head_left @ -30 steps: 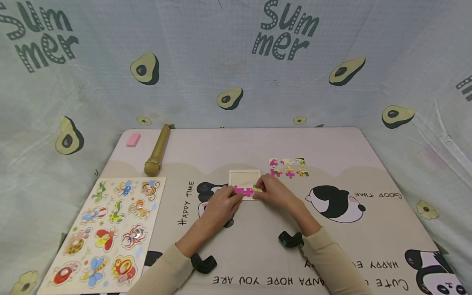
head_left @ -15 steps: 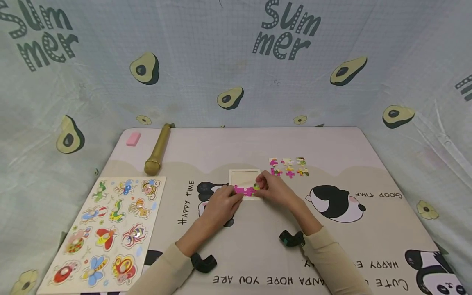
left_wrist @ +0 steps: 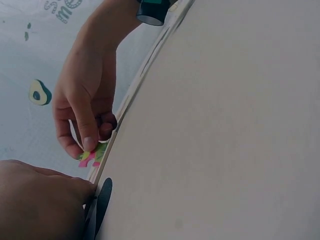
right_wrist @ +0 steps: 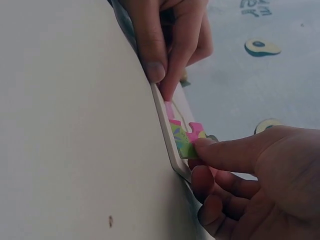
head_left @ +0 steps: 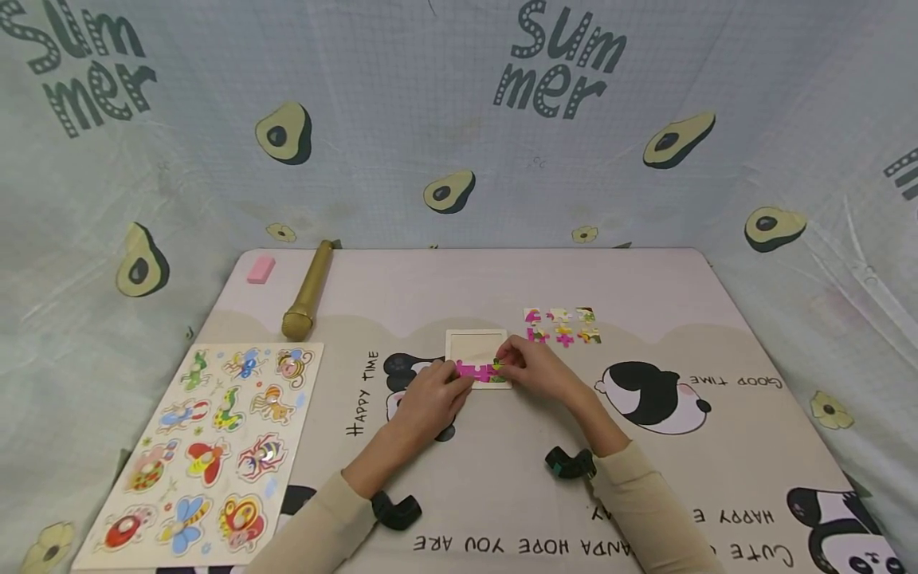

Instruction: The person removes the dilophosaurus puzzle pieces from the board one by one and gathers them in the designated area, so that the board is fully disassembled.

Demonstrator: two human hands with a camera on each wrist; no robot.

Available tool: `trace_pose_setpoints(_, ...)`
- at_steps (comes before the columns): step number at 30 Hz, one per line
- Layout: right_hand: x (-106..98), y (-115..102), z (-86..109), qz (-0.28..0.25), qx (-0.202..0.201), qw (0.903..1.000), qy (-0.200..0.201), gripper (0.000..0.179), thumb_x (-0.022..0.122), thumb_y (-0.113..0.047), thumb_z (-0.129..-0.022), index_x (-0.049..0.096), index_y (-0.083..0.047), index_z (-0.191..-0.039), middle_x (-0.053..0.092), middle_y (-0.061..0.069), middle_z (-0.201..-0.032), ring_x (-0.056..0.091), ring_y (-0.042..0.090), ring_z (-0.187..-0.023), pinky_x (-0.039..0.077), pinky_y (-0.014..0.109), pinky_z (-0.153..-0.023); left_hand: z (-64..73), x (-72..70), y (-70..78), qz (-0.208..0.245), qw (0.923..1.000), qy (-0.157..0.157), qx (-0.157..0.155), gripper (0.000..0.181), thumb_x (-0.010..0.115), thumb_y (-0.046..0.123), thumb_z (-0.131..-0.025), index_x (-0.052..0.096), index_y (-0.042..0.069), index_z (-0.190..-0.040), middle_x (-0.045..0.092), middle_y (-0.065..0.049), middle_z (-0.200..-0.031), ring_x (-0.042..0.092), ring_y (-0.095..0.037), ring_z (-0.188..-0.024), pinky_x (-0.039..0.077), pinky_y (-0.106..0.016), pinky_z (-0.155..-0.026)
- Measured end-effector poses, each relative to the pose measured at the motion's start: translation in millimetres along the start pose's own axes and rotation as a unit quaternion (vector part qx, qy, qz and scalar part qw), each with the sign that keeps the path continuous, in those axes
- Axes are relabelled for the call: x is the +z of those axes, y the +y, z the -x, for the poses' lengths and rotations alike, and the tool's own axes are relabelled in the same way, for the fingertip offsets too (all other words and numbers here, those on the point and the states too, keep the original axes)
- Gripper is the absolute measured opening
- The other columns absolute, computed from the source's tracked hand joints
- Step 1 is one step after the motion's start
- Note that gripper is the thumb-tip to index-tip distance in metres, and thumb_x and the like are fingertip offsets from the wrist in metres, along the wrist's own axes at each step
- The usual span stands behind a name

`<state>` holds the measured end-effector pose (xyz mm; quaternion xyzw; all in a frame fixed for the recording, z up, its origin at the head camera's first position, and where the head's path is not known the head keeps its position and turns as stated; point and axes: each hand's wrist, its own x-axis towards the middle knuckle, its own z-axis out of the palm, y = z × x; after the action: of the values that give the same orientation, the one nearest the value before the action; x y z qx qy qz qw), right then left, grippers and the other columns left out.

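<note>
A small pale puzzle tray [head_left: 476, 349] lies mid-table, with pink pieces [head_left: 469, 371] along its near side. At its near left corner, my left hand [head_left: 429, 400] holds the tray; in the right wrist view the thumb is at the edge and a fingertip touches a pink piece. My right hand [head_left: 539, 371] pinches a green and pink puzzle piece [right_wrist: 183, 142] between thumb and fingers, tilted over the tray's near right corner. Its underside is hidden by the fingers. Several more puzzle pieces [head_left: 564, 340] lie in two rows beyond the right hand.
A board of insect pictures [head_left: 237, 422] covers the table's left side. Behind it are a gold microphone [head_left: 310, 295] and a pink block [head_left: 261, 269]. The tablecloth [head_left: 495, 486] is printed with pandas and lettering. A patterned curtain [head_left: 373, 119] hangs around the table.
My right hand has tipped the green and pink piece and brought it down toward the tray's near right corner. The left hand has stayed on the tray.
</note>
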<state>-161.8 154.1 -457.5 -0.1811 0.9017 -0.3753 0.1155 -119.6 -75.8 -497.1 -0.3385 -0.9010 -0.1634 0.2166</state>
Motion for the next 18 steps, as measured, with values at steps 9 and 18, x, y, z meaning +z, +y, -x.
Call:
trace_pose_setpoints(9,-7,1,-0.6,0.007,0.002,0.9999,0.014,0.015,0.068,-0.015,-0.095,0.066,-0.008,-0.108,0.065,0.004,-0.09,0.057,0.014,-0.08,0.05,0.025,-0.073,0.2,-2.3,0.4,0.017,0.9997,-0.002,-0.016,0.014,0.074,0.019,-0.091,0.079,0.014,-0.103,0.059,-0.001,-0.085,0.052,-0.014,-0.076,0.045,-0.025,-0.065)
trace_pose_setpoints(18,-20,7,6.7,-0.043,0.021,0.9982,0.035,0.018,0.068,-0.01,-0.094,0.065,-0.004,-0.111,0.066,0.011,-0.096,0.065,0.015,-0.074,0.057,0.024,-0.065,-0.1,-0.7,-0.1,0.011,0.9999,0.003,-0.011,0.013,0.072,0.018,-0.092,0.079,0.013,-0.102,0.058,-0.002,-0.084,0.052,-0.016,-0.075,0.045,-0.028,-0.065)
